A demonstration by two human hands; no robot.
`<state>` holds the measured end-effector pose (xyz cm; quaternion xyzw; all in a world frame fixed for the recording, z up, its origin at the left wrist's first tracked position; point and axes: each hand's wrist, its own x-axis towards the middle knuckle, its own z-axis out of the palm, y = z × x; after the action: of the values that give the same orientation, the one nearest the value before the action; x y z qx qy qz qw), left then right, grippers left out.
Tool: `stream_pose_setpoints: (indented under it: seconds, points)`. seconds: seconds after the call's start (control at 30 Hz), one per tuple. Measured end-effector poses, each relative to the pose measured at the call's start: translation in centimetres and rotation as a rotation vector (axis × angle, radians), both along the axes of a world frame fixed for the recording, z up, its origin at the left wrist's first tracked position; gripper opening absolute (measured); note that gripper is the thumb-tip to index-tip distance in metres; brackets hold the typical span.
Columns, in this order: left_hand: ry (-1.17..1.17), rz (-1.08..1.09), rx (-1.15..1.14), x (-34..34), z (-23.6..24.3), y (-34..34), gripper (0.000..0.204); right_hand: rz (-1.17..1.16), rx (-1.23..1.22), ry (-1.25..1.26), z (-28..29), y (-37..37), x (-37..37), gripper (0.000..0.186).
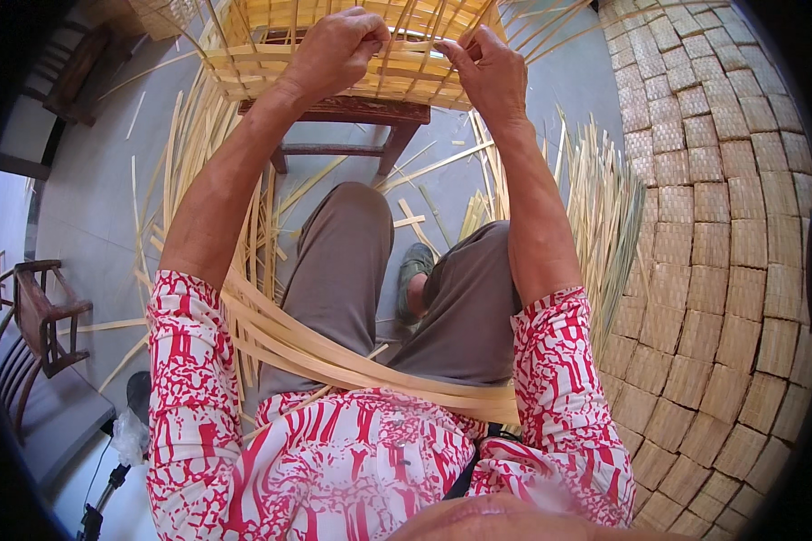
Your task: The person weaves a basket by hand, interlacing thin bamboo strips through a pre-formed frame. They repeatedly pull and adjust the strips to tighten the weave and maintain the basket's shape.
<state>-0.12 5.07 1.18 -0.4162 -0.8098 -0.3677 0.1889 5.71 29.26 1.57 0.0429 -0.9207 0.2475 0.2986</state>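
The half-woven basket (415, 83) sits across a low wooden stool (352, 111), presumably to bring its wall within the seated person's reach, with long spare strips (356, 367) lying across the lap, likely kept handy. The left hand (338, 47) and right hand (492, 77) look pinched closed on a thin strip (412, 45), which spans between their fingertips against the basket's stakes.

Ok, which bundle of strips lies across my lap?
The pale bundle curving over both trouser legs, close to the shirt; the left bundle and right bundle sit out to either side.
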Motion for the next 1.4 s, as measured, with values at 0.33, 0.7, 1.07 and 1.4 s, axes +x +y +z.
stream_pose_setpoints:
  seconds: [0.33,0.7,1.07,1.4]
  points:
    - [0.133,0.063,-0.053,0.7,0.0,0.2,0.005,0.029,-0.01,0.014,-0.3,-0.5,1.2,0.029]
    - [-0.106,0.024,-0.202,0.1,1.5,-0.1,0.01,0.019,0.005,-0.036,0.7,-1.5,2.0,0.024]
    - [0.178,0.046,-0.195,2.1,0.7,-0.8,0.009,0.143,0.05,0.021,0.3,-0.9,1.2,0.021]
    - [0.066,0.109,-0.399,2.0,2.1,0.0,0.015,0.059,0.104,-0.089,0.5,-0.5,1.2,0.021]
